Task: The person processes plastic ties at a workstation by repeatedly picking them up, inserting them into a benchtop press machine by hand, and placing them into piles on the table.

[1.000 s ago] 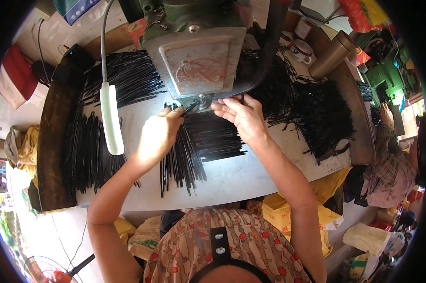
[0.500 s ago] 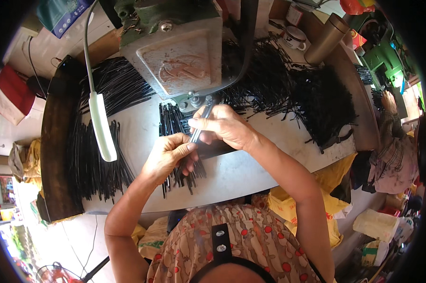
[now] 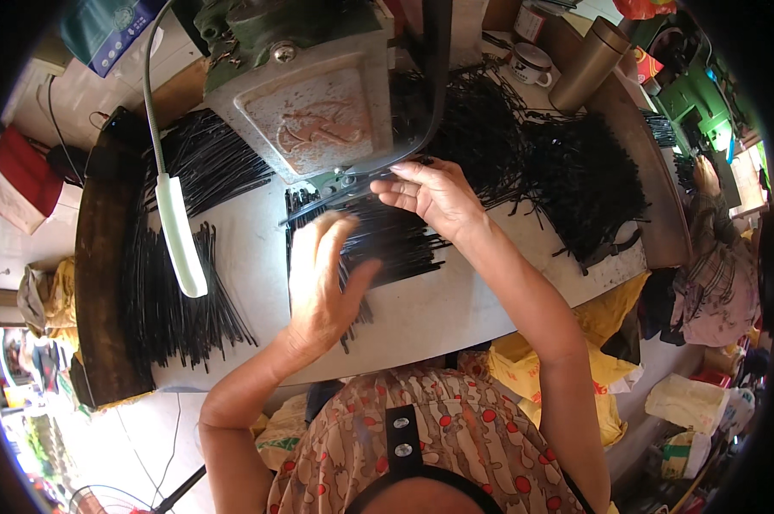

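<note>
In the middle of the table, below the machine head (image 3: 306,111), my right hand (image 3: 438,199) has its thumb and fingers closed near the end of a thin dark strip (image 3: 318,207). The strip slants down to the left, under the machine's lower tip. My left hand (image 3: 323,278), smeared by motion, has its thumb apart from its fingers and appears to hold nothing. It hovers over a bundle of black strips (image 3: 395,244) lying under both hands. My right fingertips partly hide the strip's end.
More black strips (image 3: 177,300) lie at the left, below a white lamp (image 3: 180,236). A tangled black heap (image 3: 588,188) covers the table's right side, near a bronze flask (image 3: 588,64) and a mug (image 3: 531,64). Another person's hand (image 3: 706,176) shows at the far right.
My hands have moved apart; both held the strip together before. The left has come off it and dropped slightly. The strip has swung from steep to a shallow slant beneath the machine.
</note>
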### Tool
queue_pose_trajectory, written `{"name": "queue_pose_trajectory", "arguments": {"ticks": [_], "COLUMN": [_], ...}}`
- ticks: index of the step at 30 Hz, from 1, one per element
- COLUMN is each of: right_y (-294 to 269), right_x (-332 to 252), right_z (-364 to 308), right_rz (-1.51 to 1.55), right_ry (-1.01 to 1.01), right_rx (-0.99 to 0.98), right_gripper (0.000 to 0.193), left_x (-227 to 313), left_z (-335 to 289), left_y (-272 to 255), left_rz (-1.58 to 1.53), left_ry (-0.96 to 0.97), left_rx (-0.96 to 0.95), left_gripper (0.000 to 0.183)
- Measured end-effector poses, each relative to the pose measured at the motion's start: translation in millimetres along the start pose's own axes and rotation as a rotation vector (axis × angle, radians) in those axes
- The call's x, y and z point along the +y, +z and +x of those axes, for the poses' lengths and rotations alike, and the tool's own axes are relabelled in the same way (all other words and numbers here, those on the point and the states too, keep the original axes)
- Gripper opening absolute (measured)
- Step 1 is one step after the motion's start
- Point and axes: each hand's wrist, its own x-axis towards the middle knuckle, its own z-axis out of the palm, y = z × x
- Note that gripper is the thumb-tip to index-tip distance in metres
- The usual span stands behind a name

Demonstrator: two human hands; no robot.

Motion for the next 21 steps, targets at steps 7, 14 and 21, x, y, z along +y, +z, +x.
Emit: {"name": "queue_pose_trajectory", "arguments": {"ticks": [7, 14, 21], "right_y": [4, 12, 12], "right_x": [5, 5, 11], "right_z": [3, 7, 6], "right_rz": [0.028, 0.013, 0.019], "right_ry": [-0.085, -0.082, -0.137], "right_rx": [0.096, 0.104, 0.101], "right_gripper": [0.018, 0.016, 0.017], "left_x": [-44, -65, -63], "left_z": [18, 39, 39], "left_y": [12, 23, 28], "left_rz": [-1.358, -1.433, -1.395], "left_ry": [-1.075, -1.05, -0.993], "left_rx": [-0.059, 0.114, 0.164], "left_gripper": [0.028, 0.023, 0.02]}}
